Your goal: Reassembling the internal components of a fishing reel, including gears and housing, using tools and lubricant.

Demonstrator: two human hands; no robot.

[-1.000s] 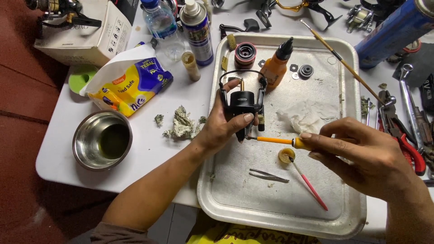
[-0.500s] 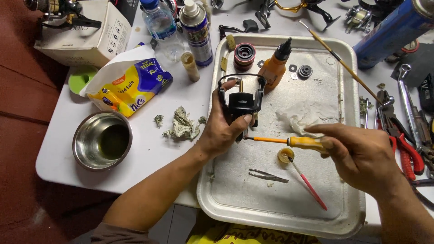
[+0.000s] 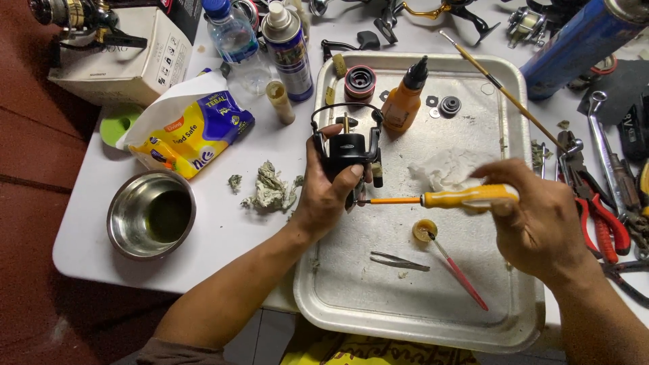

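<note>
Mid-frame, the left hand (image 3: 324, 196) grips a black fishing reel (image 3: 348, 152) over the tray (image 3: 514, 88) — the right hand (image 3: 541, 220) holds a yellow screwdriver (image 3: 446, 199) against it.

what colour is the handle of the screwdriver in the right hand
Yellow, with an orange shaft. The screwdriver shows clearly in the head view, held by the right hand.

- A black spinning fishing reel body with a thin wire bail arm (image 3: 348, 152) was held upright above the left part of a metal tray, gripped from below and the side.
- A yellow-handled screwdriver with an orange shaft (image 3: 439, 199) lay level, pointing left, its tip touching the reel's lower right side.
</note>
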